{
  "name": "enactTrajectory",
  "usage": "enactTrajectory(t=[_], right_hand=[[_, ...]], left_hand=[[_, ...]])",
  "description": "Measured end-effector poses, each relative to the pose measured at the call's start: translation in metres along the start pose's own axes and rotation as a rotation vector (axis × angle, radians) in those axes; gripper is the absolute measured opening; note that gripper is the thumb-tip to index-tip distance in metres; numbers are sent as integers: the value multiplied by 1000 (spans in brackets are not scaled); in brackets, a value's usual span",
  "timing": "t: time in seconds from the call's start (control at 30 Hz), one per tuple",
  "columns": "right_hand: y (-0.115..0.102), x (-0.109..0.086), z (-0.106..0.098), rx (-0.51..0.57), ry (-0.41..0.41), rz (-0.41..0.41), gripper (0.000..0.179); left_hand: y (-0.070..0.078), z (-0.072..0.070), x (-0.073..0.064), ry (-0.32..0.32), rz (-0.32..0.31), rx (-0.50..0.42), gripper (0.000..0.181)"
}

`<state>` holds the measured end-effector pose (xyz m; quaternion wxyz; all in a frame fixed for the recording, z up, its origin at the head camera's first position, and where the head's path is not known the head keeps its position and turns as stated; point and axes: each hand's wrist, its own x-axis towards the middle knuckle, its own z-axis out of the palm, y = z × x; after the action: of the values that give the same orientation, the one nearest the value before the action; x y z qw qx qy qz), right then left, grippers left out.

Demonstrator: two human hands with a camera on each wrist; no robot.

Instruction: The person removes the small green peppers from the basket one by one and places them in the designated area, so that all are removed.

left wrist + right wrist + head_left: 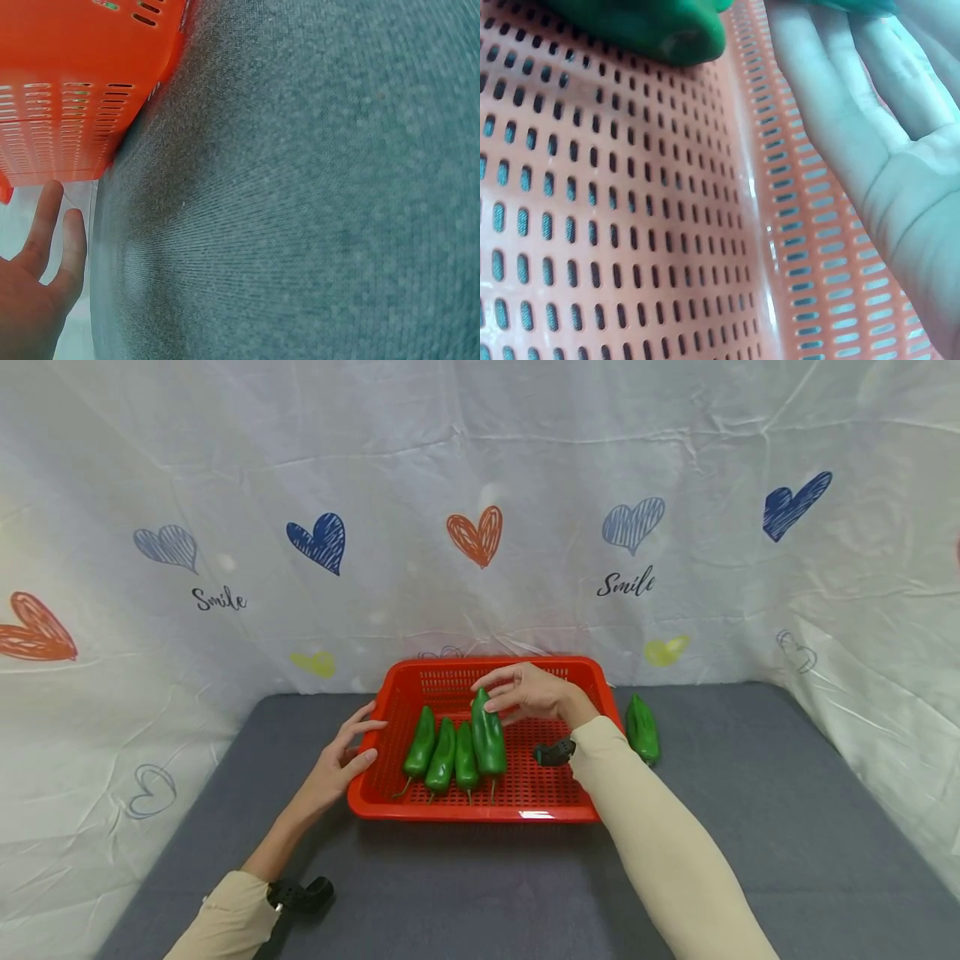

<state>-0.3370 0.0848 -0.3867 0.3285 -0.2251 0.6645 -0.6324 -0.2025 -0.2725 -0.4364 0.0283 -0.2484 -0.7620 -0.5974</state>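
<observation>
A red plastic basket (480, 813) stands on the dark grey table, with several long green chili peppers (442, 757) lying side by side in its left half. My right hand (528, 692) reaches into the basket and pinches the upper end of a green chili pepper (487, 735) between thumb and fingers. That pepper lies right of the others, its stem toward me. In the right wrist view, part of a green pepper (667, 34) shows beside the hand (885, 135). My left hand (347, 758) rests at the basket's left rim, fingers spread; in the left wrist view two fingers (73, 247) extend near the basket wall.
Another green chili pepper (642, 729) lies on the table (750, 793) just outside the basket's right side. Behind the table hangs a white cloth (540, 460) printed with hearts and the word Smile. Black wrist cameras (302, 895) are strapped to both wrists.
</observation>
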Motion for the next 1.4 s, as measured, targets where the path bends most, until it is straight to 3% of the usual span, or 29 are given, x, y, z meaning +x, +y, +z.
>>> enactTrajectory(t=[0.33,0.87,1.13,1.4], right_hand=[[-10,-1,1,11,65,-92,49],[-39,-10,11,11,100,-159,53],[-56,-20,15,-11,136,-183,41],[-66,-29,19,1,168,-185,43]], left_hand=[[1,-1,1,2,8,17,42],[-1,-1,3,-7,19,19,43],[-2,-2,2,-14,22,-4,43],[-1,-1,1,-20,33,3,43]])
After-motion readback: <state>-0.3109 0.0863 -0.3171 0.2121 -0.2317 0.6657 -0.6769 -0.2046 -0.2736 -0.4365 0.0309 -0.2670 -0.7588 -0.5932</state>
